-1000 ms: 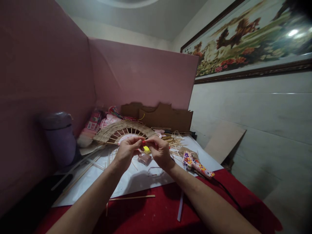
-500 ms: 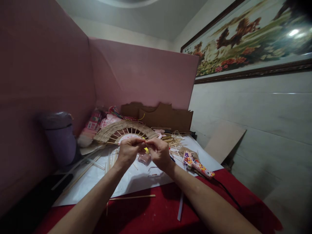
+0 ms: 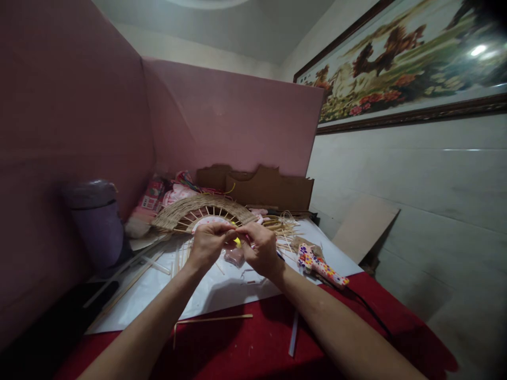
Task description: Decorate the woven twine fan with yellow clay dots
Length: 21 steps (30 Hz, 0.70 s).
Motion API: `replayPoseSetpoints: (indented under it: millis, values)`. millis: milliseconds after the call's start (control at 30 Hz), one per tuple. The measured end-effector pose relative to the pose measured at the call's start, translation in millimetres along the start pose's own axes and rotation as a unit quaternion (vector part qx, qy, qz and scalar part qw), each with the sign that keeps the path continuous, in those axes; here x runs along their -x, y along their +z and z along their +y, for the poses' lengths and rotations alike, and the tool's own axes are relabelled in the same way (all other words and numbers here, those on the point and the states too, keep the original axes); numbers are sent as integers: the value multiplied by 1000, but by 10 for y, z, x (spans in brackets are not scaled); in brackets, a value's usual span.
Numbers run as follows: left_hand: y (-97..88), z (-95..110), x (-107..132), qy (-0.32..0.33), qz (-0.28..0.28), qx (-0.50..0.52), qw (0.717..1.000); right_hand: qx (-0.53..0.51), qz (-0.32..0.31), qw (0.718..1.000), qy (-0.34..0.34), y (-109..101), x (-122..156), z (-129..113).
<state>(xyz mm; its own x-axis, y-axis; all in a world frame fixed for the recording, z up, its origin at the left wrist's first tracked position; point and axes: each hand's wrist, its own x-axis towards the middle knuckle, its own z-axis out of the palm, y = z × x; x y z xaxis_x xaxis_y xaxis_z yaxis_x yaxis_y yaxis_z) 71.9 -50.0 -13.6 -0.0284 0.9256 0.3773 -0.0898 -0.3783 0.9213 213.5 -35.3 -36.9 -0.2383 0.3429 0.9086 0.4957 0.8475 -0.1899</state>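
My left hand point(image 3: 209, 244) and my right hand point(image 3: 260, 248) meet fingertip to fingertip over the white sheet point(image 3: 222, 295). Both are closed in a pinch, and whatever sits between the fingertips is too small to make out. A bit of something yellow point(image 3: 237, 242) shows just below the fingers. Under the hands lies a brownish lump in clear wrap point(image 3: 234, 257). Right behind them arches a woven straw fan-shaped piece point(image 3: 198, 207) with thin stick ribs and a pale, spotted centre partly hidden by my hands.
A flower-patterned glue gun point(image 3: 320, 264) with a black cord rests at right. Thin sticks point(image 3: 283, 232) lie scattered behind it. A clear glue stick point(image 3: 293, 333) and a bent straw strip point(image 3: 214, 319) lie on red cloth point(image 3: 229, 353). A lidded purple bin point(image 3: 97, 227) stands left; cardboard point(image 3: 273, 190) leans behind.
Both hands hold nearly the same place, fingertips still together, with only a slight shift of the fingers. The objects on the table have not moved.
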Motion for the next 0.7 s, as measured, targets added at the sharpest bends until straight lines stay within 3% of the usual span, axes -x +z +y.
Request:
replayPoseSetpoints:
  millis: [233, 700]
  values:
    - [31, -14, 1, 17, 32, -18, 999, 4, -15, 1000, -1, -4, 13, -6]
    - [14, -38, 9, 45, 35, -47, 997, 5, -22, 1000, -12, -13, 8, -27]
